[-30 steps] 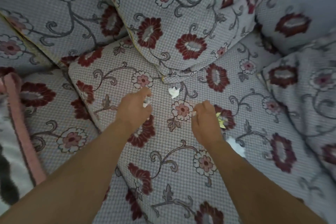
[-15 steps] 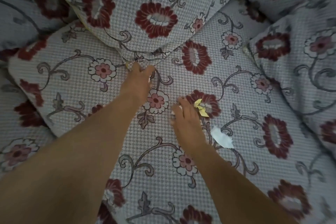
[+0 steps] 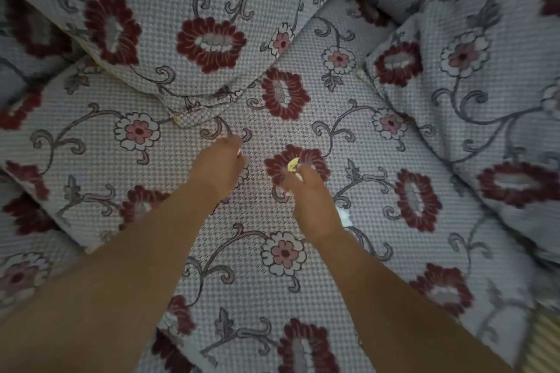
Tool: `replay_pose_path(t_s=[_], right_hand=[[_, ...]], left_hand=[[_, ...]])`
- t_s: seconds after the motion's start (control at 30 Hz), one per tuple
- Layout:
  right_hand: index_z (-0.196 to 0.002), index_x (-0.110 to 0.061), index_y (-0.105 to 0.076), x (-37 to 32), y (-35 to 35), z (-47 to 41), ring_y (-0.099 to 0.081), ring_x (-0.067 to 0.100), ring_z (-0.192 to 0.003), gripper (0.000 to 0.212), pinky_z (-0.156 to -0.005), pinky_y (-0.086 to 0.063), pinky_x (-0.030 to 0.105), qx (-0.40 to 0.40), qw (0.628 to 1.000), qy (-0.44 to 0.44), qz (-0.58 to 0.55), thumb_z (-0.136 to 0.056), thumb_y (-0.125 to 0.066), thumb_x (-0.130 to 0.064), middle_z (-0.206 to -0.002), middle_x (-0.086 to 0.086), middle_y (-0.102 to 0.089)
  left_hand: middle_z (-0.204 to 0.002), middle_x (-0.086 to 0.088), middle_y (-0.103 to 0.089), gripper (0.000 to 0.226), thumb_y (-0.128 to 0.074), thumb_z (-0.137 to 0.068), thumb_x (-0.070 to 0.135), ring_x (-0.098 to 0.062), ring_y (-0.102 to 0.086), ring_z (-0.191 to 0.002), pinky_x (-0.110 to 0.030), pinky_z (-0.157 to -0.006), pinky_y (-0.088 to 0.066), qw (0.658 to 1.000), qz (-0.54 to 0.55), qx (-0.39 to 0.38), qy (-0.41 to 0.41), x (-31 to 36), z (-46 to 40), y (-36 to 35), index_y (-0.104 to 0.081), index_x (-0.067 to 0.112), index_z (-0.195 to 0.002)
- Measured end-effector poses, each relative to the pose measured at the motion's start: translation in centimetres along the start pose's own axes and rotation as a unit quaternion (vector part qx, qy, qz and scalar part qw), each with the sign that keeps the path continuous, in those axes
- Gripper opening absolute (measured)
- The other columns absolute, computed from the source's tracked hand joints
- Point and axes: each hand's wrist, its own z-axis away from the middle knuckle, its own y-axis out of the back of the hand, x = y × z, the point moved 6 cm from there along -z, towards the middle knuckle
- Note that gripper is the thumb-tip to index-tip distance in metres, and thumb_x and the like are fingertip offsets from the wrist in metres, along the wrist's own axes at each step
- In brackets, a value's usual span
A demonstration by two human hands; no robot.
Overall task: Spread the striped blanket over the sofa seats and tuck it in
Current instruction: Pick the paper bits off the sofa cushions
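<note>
both hands reach over the flowered sofa seat (image 3: 348, 251). the left hand (image 3: 219, 165) has its fingers curled under; whether it holds anything i cannot tell. the right hand (image 3: 306, 194) reaches its fingertips to a yellow scrap (image 3: 293, 164), and a white scrap (image 3: 345, 216) lies just beside its wrist. the striped blanket is out of sight.

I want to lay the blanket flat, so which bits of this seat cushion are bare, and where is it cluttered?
The seat cushion is bare near its front, between the forearms, and left of the left hand. The middle is crowded: a yellow scrap at the right hand and a white scrap beside that wrist. A back cushion overlaps the far edge.
</note>
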Motion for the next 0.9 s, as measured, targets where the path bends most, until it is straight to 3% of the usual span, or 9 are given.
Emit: replay_pose_path(t_s=[0.07,0.13,0.23,0.33,0.4,0.53,0.7,0.8,0.9], right_hand=[[-0.115,-0.007,-0.059,2.0,2.0,0.8,-0.053,0.025,-0.08,0.042,-0.062,-0.047,0.032,0.024,0.998,-0.059,-0.014,-0.081,-0.045,0.015,-0.127,0.014,-0.045],[-0.109,-0.004,-0.06,4.6,3.7,1.7,-0.056,0.028,-0.074,0.028,-0.062,-0.049,0.033,0.042,0.99,-0.133,-0.034,-0.088,-0.044,0.008,-0.125,0.016,-0.046],[-0.102,0.0,-0.059,7.6,4.8,2.9,-0.058,0.034,-0.091,0.022,-0.069,-0.049,0.036,0.067,0.978,-0.189,-0.051,-0.09,-0.041,0.003,-0.119,0.018,-0.051],[-0.102,0.001,-0.056,8.2,3.9,3.6,-0.055,0.032,-0.098,0.016,-0.072,-0.048,0.033,0.075,0.98,-0.169,-0.068,-0.095,-0.045,-0.008,-0.111,0.009,-0.046],[-0.105,-0.003,-0.053,8.3,2.3,3.9,-0.053,0.025,-0.092,0.026,-0.077,-0.052,0.038,0.07,0.98,-0.157,-0.099,-0.096,-0.05,-0.028,-0.12,0.011,-0.041],[-0.121,-0.014,-0.046,7.7,-1.9,4.1,-0.038,0.021,-0.117,0.048,-0.094,-0.045,0.036,-0.011,0.991,-0.127,-0.028,-0.087,-0.06,-0.045,-0.13,0.007,-0.035],[-0.124,-0.016,-0.046,7.6,-3.2,4.6,-0.038,0.022,-0.119,0.04,-0.101,-0.038,0.036,0.013,0.993,-0.114,0.028,-0.087,-0.062,-0.011,-0.132,0.008,-0.038],[-0.121,-0.01,-0.049,7.3,-3.2,4.2,-0.045,0.023,-0.106,0.045,-0.085,-0.047,0.032,-0.025,0.995,-0.092,0.018,-0.081,-0.051,0.011,-0.122,0.012,-0.043],[-0.114,-0.009,-0.05,6.7,-2.7,3.8,-0.047,0.02,-0.09,0.044,-0.068,-0.042,0.026,-0.051,0.993,-0.102,-0.033,-0.08,-0.044,0.018,-0.112,0.011,-0.046]], left_hand=[[-0.088,-0.01,-0.06,0.013,-0.049,-0.096,0.021,-0.015,-0.052,-0.06,-0.026,-0.047,-0.037,1.0,0.004,-0.009,-0.021,1.9,0.5,0.0,-0.046,0.013,-0.086],[-0.101,-0.009,-0.057,0.007,-0.049,-0.096,0.018,-0.019,-0.056,-0.067,-0.031,-0.054,-0.047,0.998,-0.007,-0.025,-0.05,4.1,0.7,-0.4,-0.052,0.012,-0.098],[-0.121,-0.01,-0.04,0.031,-0.052,-0.092,0.005,-0.022,-0.053,-0.076,-0.032,-0.064,-0.048,0.992,-0.042,-0.07,-0.094,7.2,0.6,-2.2,-0.048,0.015,-0.121],[-0.135,-0.009,-0.028,0.052,-0.055,-0.089,0.0,-0.026,-0.056,-0.092,-0.029,-0.069,-0.047,0.986,-0.07,-0.103,-0.107,9.4,0.7,-4.5,-0.041,0.023,-0.133],[-0.14,-0.009,-0.024,0.056,-0.057,-0.088,0.0,-0.028,-0.055,-0.106,-0.034,-0.08,-0.054,0.984,-0.084,-0.125,-0.094,10.0,0.7,-6.3,-0.041,0.027,-0.134],[-0.132,-0.012,-0.031,0.047,-0.06,-0.086,0.004,-0.028,-0.052,-0.108,-0.042,-0.091,-0.053,0.982,-0.105,-0.12,-0.098,9.9,1.3,-7.9,-0.042,0.02,-0.126],[-0.128,-0.013,-0.042,0.046,-0.06,-0.089,0.017,-0.027,-0.057,-0.102,-0.036,-0.088,-0.053,0.985,-0.073,-0.134,-0.084,8.6,1.5,-8.5,-0.038,0.015,-0.13],[-0.122,-0.013,-0.048,0.04,-0.057,-0.091,0.018,-0.027,-0.06,-0.096,-0.033,-0.079,-0.053,0.989,-0.039,-0.131,-0.062,7.5,1.9,-8.0,-0.039,0.013,-0.126],[-0.107,-0.011,-0.057,0.033,-0.053,-0.091,0.009,-0.024,-0.059,-0.087,-0.03,-0.069,-0.048,0.987,0.021,-0.154,-0.033,6.3,2.8,-7.2,-0.038,0.013,-0.12]])
